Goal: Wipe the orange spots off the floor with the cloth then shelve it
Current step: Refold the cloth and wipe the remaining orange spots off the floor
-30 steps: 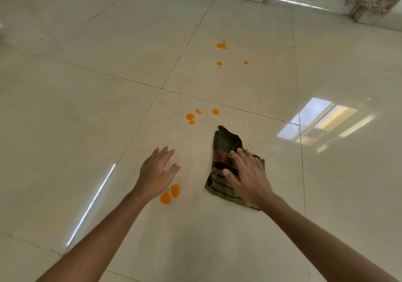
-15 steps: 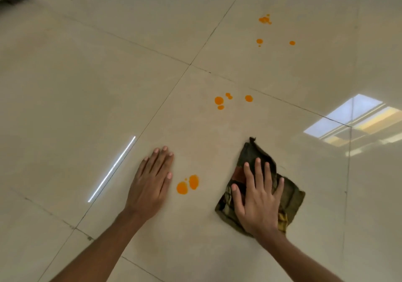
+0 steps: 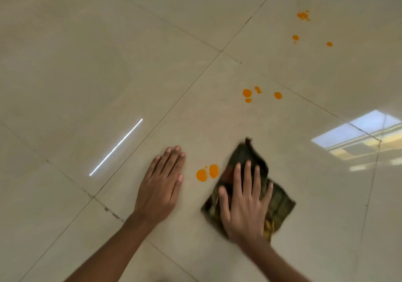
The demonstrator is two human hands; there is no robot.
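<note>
**While pinning the cloth (image 3: 280, 203) flat: nearest spots just to its left**

Though laid on the fabric, pressing rather than grasping: right hand (image 3: 243, 203) palm down on the dark striped cloth, fingers straight and spread, no curl round it; left hand (image 3: 161, 186) likewise flat, bare on the floor (image 3: 108, 64), holding nothing. Cloth lying diagonally, far corner up-left, near corner down-right. Between the two hands, the nearest pair of orange spots (image 3: 207, 173), just beside the cloth's left edge, nearer the right hand than the left. Judged next: a short sideways sweep leftward; no forward reach needed. Ahead and rightward, a middle cluster (image 3: 248, 93), then a far cluster (image 3: 303, 16), well apart from the cloth; none wiped yet; shelving not begun.
</note>
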